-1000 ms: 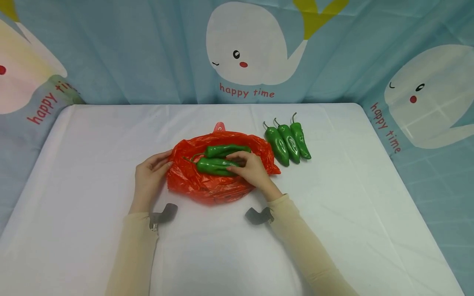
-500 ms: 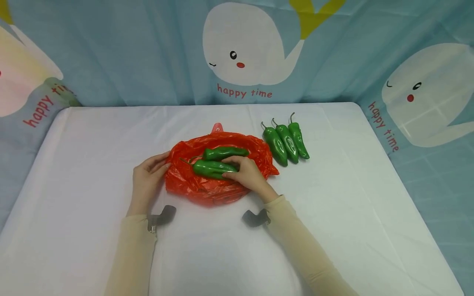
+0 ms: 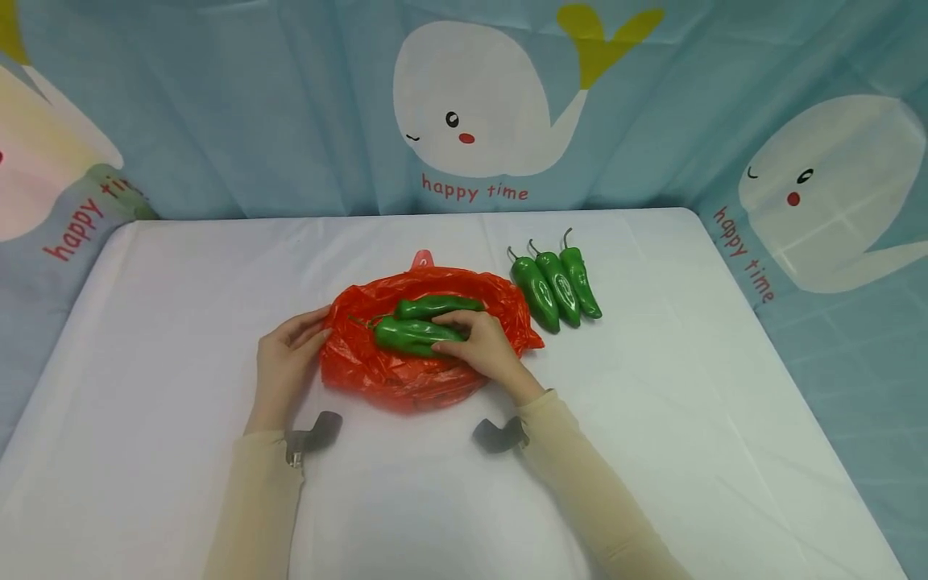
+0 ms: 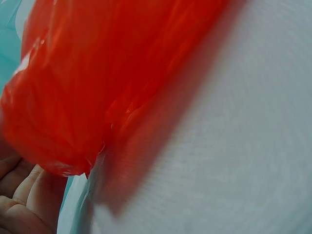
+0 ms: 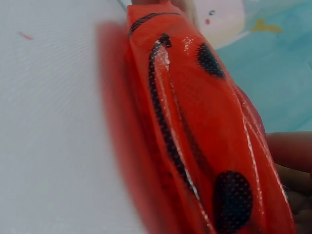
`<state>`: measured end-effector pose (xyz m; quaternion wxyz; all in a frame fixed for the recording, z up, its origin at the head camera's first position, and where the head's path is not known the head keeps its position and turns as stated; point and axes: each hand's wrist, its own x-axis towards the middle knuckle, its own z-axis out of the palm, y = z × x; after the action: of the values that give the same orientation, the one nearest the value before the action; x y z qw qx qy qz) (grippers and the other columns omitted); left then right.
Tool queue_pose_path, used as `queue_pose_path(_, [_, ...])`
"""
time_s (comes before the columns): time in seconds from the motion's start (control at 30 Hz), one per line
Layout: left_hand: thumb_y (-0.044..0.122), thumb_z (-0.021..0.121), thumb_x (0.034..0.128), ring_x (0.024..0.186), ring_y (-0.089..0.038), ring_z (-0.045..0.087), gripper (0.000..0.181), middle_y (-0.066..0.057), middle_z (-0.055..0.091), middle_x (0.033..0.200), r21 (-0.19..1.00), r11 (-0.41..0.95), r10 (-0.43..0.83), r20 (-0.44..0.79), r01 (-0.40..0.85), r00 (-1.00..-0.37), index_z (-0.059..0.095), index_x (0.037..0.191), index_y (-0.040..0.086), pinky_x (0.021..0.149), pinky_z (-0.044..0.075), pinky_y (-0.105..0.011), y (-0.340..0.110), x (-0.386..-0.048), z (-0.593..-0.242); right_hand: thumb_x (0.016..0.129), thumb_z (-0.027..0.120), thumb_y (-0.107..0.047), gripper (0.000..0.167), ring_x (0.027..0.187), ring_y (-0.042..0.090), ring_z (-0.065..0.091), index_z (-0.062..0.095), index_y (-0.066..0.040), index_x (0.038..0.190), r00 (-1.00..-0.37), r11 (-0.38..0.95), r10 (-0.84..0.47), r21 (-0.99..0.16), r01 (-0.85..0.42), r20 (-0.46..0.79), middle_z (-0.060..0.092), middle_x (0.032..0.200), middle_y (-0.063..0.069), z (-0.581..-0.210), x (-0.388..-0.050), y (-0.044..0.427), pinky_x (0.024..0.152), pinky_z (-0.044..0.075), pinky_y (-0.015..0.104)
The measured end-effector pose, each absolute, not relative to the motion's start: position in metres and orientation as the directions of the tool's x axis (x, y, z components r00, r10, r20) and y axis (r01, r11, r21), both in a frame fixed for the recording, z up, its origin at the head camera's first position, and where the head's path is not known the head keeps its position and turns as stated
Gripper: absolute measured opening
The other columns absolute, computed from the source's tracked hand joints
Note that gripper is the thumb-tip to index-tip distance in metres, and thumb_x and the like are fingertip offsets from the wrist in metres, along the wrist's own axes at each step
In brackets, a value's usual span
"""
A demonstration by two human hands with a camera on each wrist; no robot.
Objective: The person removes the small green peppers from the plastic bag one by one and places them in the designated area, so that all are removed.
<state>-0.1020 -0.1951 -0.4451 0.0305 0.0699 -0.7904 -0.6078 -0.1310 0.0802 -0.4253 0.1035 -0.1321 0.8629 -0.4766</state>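
A red plastic bag point(image 3: 377, 379) lies on the table with its mouth spread wide. Two glossy green peppers rest inside it, a far pepper point(image 3: 438, 305) and a near pepper point(image 3: 406, 336). My right hand point(image 3: 484, 345) reaches over the bag and holds the near pepper's right end between thumb and fingers. At the bag's left side, my left hand point(image 3: 285, 354) pinches the rim. In the left wrist view the bag point(image 4: 97, 83) covers most of that hand's fingers. The right wrist view shows the bag's wall point(image 5: 204, 112) with dark printed marks, hiding the held pepper.
Three more green peppers point(image 3: 557, 287) lie side by side to the right of the bag. A red bag handle point(image 3: 423, 258) sticks out behind it. The white table point(image 3: 689, 387) ends at a blue whale-print curtain point(image 3: 312, 105).
My right hand has shifted slightly left with the near pepper, settling it lower in the bag. My left hand keeps its pinch on the rim. The head view has moved a little.
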Motion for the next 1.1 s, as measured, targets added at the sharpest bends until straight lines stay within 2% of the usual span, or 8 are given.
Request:
queue_pose_path(0.47, [0.012, 0.059, 0.0933, 0.112, -0.007, 0.058, 0.036, -0.013, 0.058, 0.129, 0.962, 0.26, -0.158, -0.048, -0.088, -0.986, 0.057, 0.127, 0.0, 0.087, 0.046, -0.012, -0.196, -0.103, -0.446, 0.077, 0.079, -0.012, 0.037, 0.085, 0.019, 0.06, 0.069, -0.008, 0.112, -0.963, 0.447, -0.269, -0.888, -0.109, -0.017, 0.067, 0.109, 0.007, -0.415, -0.132, 0.085, 0.074, 0.054, 0.026])
queue_pose_path(0.6, [0.012, 0.059, 0.0933, 0.112, -0.007, 0.058, 0.036, -0.014, 0.058, 0.128, 0.962, 0.259, -0.156, -0.043, -0.083, -0.987, 0.057, 0.127, 0.0, 0.087, 0.046, -0.012, -0.197, -0.103, -0.446, 0.076, 0.079, -0.013, 0.037, 0.083, 0.02, 0.061, 0.069, -0.009, 0.112, -0.967, 0.434, -0.256, -0.896, -0.097, -0.02, 0.066, 0.108, 0.006, -0.414, -0.133, 0.088, 0.074, 0.055, 0.027])
queue_pose_path(0.77, [0.013, 0.059, 0.0937, 0.114, -0.011, 0.057, 0.037, -0.014, 0.057, 0.129, 0.963, 0.255, -0.141, -0.049, -0.085, -0.989, 0.057, 0.128, 0.001, 0.087, 0.046, -0.012, -0.197, -0.102, -0.446, 0.077, 0.079, -0.013, 0.038, 0.084, 0.02, 0.062, 0.069, -0.007, 0.113, -0.97, 0.4, -0.243, -0.913, -0.083, -0.019, 0.066, 0.11, 0.007, -0.41, -0.133, 0.093, 0.074, 0.055, 0.026])
queue_pose_path(0.87, [0.015, 0.059, 0.094, 0.116, -0.014, 0.056, 0.037, -0.014, 0.056, 0.131, 0.963, 0.252, -0.13, -0.06, -0.092, -0.99, 0.056, 0.129, 0.002, 0.087, 0.046, -0.012, -0.197, -0.102, -0.446, 0.077, 0.078, -0.011, 0.038, 0.081, 0.019, 0.061, 0.068, -0.007, 0.114, -0.975, 0.365, -0.222, -0.929, -0.061, -0.024, 0.066, 0.109, 0.007, -0.408, -0.133, 0.097, 0.068, 0.054, 0.025])
queue_pose_path(1.0, [0.014, 0.059, 0.0938, 0.115, -0.013, 0.057, 0.037, -0.015, 0.056, 0.13, 0.968, 0.231, -0.133, -0.065, -0.095, -0.989, 0.057, 0.129, 0.003, 0.088, 0.046, -0.013, -0.196, -0.102, -0.446, 0.078, 0.077, -0.008, 0.037, 0.076, 0.019, 0.061, 0.068, -0.006, 0.114, -0.978, 0.311, -0.209, -0.949, -0.047, -0.02, 0.065, 0.109, 0.008, -0.404, -0.134, 0.103, 0.062, 0.056, 0.036])
queue_pose_path(1.1, [0.014, 0.059, 0.0937, 0.115, -0.012, 0.057, 0.037, -0.015, 0.057, 0.129, 0.97, 0.224, -0.14, -0.065, -0.096, -0.988, 0.057, 0.129, 0.002, 0.088, 0.046, -0.013, -0.195, -0.102, -0.446, 0.078, 0.077, -0.007, 0.037, 0.078, 0.019, 0.063, 0.068, -0.005, 0.114, -0.979, 0.292, -0.206, -0.954, -0.061, -0.001, 0.065, 0.11, 0.009, -0.401, -0.135, 0.106, 0.065, 0.057, 0.042])
